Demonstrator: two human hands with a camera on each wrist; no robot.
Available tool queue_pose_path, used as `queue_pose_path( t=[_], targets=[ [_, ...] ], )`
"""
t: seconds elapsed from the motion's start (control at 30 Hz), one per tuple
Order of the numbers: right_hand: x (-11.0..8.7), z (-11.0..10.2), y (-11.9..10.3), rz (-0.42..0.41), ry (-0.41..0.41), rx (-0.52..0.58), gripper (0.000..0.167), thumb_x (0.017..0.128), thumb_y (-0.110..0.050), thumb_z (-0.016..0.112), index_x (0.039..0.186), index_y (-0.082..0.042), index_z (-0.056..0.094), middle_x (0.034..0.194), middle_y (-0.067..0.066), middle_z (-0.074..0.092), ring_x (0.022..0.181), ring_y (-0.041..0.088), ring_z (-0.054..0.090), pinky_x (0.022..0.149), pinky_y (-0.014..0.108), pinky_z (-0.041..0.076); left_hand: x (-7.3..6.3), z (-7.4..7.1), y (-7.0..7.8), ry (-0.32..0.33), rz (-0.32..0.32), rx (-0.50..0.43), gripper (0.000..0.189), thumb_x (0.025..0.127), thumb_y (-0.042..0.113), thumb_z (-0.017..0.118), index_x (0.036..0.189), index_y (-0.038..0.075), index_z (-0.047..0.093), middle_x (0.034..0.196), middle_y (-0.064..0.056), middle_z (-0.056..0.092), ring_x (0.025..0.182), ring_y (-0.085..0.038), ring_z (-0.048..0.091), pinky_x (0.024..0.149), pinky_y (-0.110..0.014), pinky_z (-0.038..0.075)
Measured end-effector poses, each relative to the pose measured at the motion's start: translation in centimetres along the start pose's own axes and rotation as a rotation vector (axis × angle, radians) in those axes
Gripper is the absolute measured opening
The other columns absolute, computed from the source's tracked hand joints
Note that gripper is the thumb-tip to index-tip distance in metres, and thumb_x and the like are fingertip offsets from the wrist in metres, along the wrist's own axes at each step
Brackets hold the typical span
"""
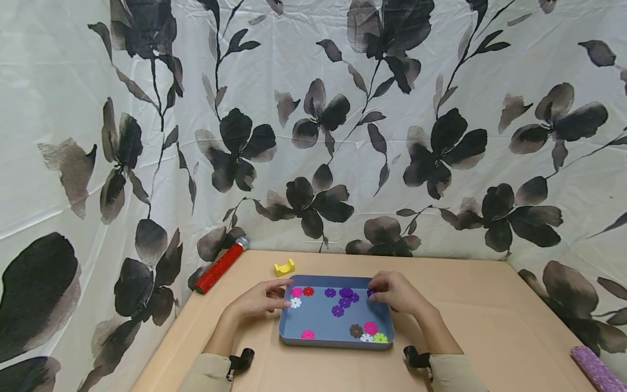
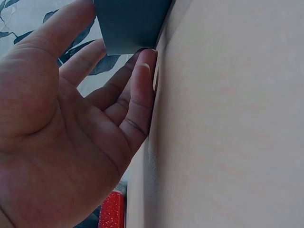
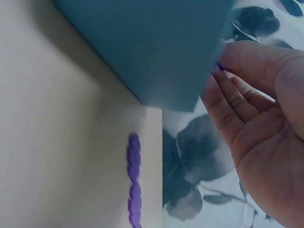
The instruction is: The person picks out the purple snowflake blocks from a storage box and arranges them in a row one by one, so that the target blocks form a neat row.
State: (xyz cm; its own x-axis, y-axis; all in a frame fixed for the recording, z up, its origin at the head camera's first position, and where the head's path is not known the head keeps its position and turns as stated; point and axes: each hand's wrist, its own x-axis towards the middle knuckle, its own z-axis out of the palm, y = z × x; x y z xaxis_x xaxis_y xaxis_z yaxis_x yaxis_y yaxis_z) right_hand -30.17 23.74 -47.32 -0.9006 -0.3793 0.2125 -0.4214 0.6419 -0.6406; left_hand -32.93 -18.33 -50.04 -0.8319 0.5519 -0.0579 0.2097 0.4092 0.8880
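A shallow blue-grey tray (image 1: 318,321) lies on the table with small flower-shaped pieces in it. My left hand (image 1: 257,298) holds the tray's left side between thumb and fingers, as the left wrist view also shows at the tray wall (image 2: 133,23). Over the tray's back right corner, my right hand (image 1: 398,291) pinches a purple flower piece (image 3: 220,66), mostly hidden by the fingers. Several purple flowers (image 1: 345,292) cluster near the back middle. Pink (image 1: 296,292), red (image 1: 308,291) and white flowers (image 1: 295,302) sit by the left hand.
A brown flower (image 1: 356,330) and a green flower (image 1: 380,337) lie at the tray's front right, a pink one (image 1: 307,334) at front left. Behind the tray is a yellow curved piece (image 1: 284,267). A red tube (image 1: 220,267) lies back left, a purple glittery object (image 1: 598,367) far right.
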Motion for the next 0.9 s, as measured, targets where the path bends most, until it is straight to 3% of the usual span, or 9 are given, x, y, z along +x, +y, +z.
queue_pose_path(
  t=[0.4,0.7,0.9],
  targets=[
    [-2.1,-3.7,2.4,0.077,0.091,0.027,0.020,0.093,-0.009,0.077,0.113,-0.006,0.077,0.107,0.006,0.074,0.093,0.015,0.069,0.081,0.024,0.057,0.2,0.1,-0.2,0.009,-0.006,-0.001,0.066,0.096,0.024,0.076,0.155,0.011,0.049,0.129,-0.018,0.066,0.104,-0.025,0.062,0.078,-0.037,0.056],
    [-3.4,-5.4,3.7,0.141,0.119,0.024,0.024,0.096,-0.004,0.071,0.120,-0.002,0.074,0.114,0.011,0.075,0.103,0.024,0.072,0.090,0.037,0.060,0.2,0.1,-0.1,0.012,-0.011,0.001,0.067,0.096,0.025,0.077,0.155,0.012,0.049,0.131,-0.018,0.065,0.104,-0.025,0.062,0.077,-0.037,0.056],
    [-4.2,-6.3,4.5,0.166,0.130,0.035,0.024,0.096,-0.004,0.071,0.120,0.000,0.074,0.112,0.012,0.075,0.099,0.021,0.070,0.085,0.025,0.058,0.3,0.1,-0.1,0.013,-0.016,-0.003,0.068,0.095,0.025,0.077,0.155,0.011,0.049,0.133,-0.018,0.064,0.104,-0.025,0.062,0.078,-0.037,0.056]
  ],
)
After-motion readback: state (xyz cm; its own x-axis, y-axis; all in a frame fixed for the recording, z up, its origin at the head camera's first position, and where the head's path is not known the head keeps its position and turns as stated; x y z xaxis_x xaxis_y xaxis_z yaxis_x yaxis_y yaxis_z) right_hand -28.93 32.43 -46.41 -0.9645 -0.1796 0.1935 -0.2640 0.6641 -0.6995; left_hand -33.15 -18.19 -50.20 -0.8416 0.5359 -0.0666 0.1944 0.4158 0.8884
